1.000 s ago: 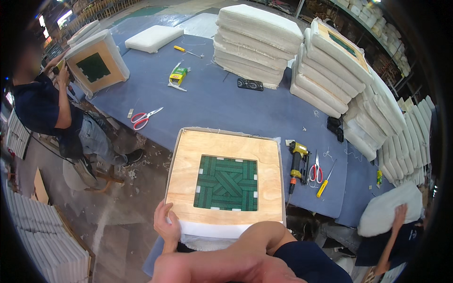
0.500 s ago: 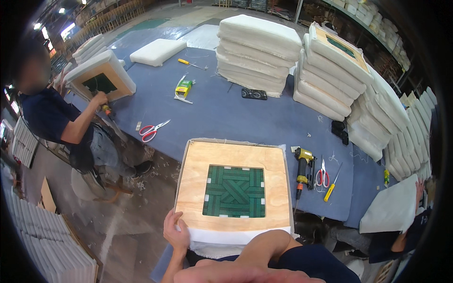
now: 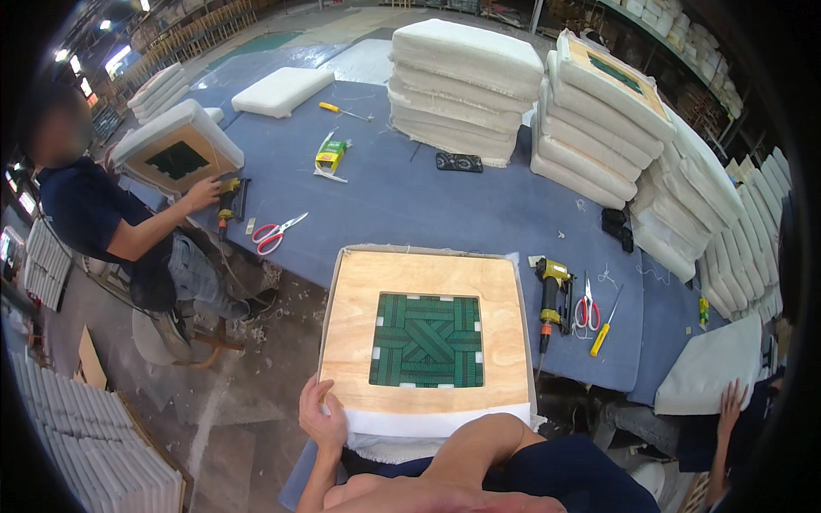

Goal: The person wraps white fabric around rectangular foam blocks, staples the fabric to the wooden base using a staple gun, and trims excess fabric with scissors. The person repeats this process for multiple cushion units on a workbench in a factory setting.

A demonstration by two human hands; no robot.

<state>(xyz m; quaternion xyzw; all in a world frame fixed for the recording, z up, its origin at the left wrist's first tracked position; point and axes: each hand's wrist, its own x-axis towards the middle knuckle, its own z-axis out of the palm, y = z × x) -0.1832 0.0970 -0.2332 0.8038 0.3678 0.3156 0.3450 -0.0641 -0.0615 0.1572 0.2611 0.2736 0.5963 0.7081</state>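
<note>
A square seat frame [image 3: 428, 342] lies upside down at the lower middle of the frame, its plywood face up and its green webbing [image 3: 428, 340] showing through the square opening. It rests on the near edge of the blue surface [image 3: 479, 201], overhanging toward the person, probably so the underside is within easy reach. White fabric [image 3: 428, 423] is folded up over the near edge of the wood.

The left hand [image 3: 323, 419] sits at the lower left corner of the seat frame, fingers [image 3: 310, 395] curled onto the edge of the wood and the fabric, grasping it and seemingly holding the cloth taut against the board. The right forearm [image 3: 466, 449] crosses the bottom of the frame under the near edge; the right hand itself is hidden, so its grip cannot be told.

Just right of the seat frame lie a yellow staple gun [image 3: 552, 291], red-handled scissors [image 3: 586, 308] and a yellow screwdriver [image 3: 605, 329], laid within reach of the right side. Stacks of white cushions [image 3: 466, 81] fill the upper middle and right of the frame.

At the left of the frame a co-worker's hand [image 3: 203, 195] rests by another upturned seat [image 3: 175, 150]. A second pair of scissors [image 3: 275, 232] lies nearby.
</note>
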